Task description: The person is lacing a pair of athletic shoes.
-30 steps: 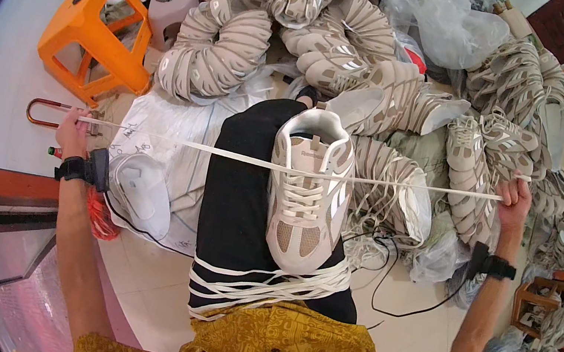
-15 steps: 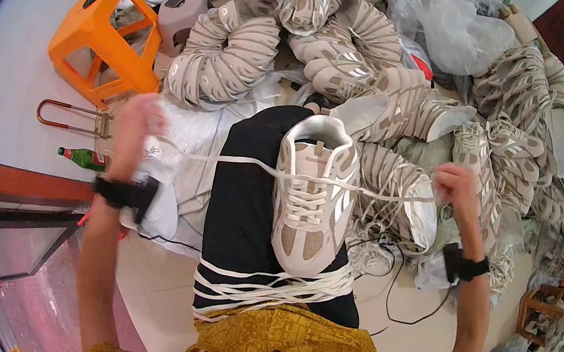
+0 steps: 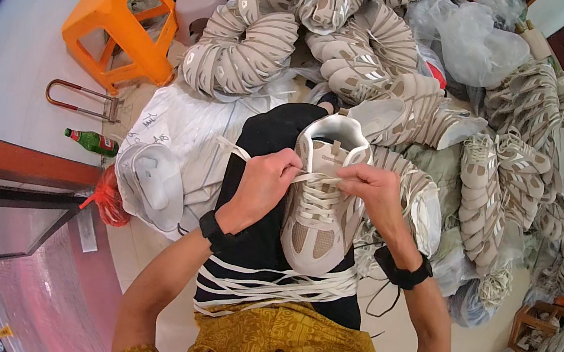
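A beige and white sneaker (image 3: 318, 239) rests on my lap, its toe toward me and its white lining at the far end. White laces (image 3: 317, 203) cross over its tongue. At the top eyelets my left hand (image 3: 267, 181) pinches the shoelace on the left side. Opposite it, my right hand (image 3: 372, 190) pinches the shoelace on the right side. A loose lace end trails past my left hand over my black trousers (image 3: 260, 127). Several spare white laces (image 3: 270, 288) lie across my thighs, between the shoe and my patterned yellow shirt.
Stacks of similar beige uppers (image 3: 244, 49) cover the floor ahead and to the right. An orange stool (image 3: 123, 27) stands at far left, near a green bottle (image 3: 93, 141). A white sack (image 3: 186, 118) and a clear plastic shell (image 3: 151, 183) lie left of my leg.
Both hands have come inward from wide apart, where they held the lace stretched across the shoe. They now meet over the tongue. The whole view has shifted slightly.
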A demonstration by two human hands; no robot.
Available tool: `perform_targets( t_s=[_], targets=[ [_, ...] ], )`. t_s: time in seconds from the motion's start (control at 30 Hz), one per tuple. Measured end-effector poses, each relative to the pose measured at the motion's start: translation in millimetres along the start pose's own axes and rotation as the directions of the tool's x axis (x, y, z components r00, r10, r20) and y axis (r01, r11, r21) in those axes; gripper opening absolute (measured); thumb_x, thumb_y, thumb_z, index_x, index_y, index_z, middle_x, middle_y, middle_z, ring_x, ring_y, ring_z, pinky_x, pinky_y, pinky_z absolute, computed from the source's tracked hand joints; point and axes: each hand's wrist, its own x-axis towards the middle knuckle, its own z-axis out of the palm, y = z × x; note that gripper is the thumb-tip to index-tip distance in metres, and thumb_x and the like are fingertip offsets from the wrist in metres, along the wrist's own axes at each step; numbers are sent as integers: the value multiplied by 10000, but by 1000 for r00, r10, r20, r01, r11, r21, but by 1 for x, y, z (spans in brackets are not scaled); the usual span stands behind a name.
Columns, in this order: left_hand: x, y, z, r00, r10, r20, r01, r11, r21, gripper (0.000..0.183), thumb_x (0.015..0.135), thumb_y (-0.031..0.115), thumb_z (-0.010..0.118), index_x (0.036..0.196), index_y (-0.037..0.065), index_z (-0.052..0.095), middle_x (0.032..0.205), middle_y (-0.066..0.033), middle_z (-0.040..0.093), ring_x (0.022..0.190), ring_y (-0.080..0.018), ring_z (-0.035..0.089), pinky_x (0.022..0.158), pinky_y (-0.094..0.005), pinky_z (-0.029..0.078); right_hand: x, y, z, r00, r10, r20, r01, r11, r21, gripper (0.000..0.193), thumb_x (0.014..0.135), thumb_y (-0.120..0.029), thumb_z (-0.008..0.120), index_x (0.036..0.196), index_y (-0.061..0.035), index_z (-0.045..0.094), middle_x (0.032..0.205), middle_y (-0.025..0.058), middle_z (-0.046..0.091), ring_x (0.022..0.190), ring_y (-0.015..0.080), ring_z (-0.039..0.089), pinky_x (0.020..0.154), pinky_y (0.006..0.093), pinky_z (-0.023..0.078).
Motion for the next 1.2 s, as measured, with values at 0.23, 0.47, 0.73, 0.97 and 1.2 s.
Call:
perform_targets(
  t_s=[0.23,0.47,0.73,0.97,1.2],
  targets=[
    [2,-1,3,998,-23,-59,20,998,-58,53,778,50,549,812,14,569,666,-105,591,554,-181,565,531,-260,435,-9,15,-8,999,40,12,-41,973,225,155,696,-27,611,843,-8,658,655,35,612,584,55,527,532,221,429],
    [7,0,4,893,444,71,-429,796,427,73,697,25,556,736,19,494,623,-101,509,602,-228,535,536,-303,453,-16,26,-7,813,-583,9,501,692,-520,105,643,-49,630,746,-39,615,660,76,563,555,194,566,478,295,454],
    [8,15,11,800,535,271,-556,492,670,116,661,62,536,769,32,504,638,-74,487,620,-190,522,510,-289,444,-19,33,-14,821,-560,115,437,485,-758,35,674,-73,572,686,-54,545,641,79,527,556,245,564,473,334,455],
    [40,34,-4,848,-77,524,-305,738,602,132,683,109,532,755,14,588,647,-176,588,637,-327,593,582,-402,483,-24,35,-10,839,-544,4,468,717,-517,84,666,-93,632,731,-66,584,646,71,550,561,261,564,501,342,457],
    [47,36,4,857,2,516,-353,731,584,120,712,121,521,691,25,590,619,-191,578,629,-339,597,579,-432,470,-28,31,-20,803,-586,110,460,491,-740,34,652,-99,578,657,-79,551,592,51,504,557,227,568,473,340,455]
  ],
)
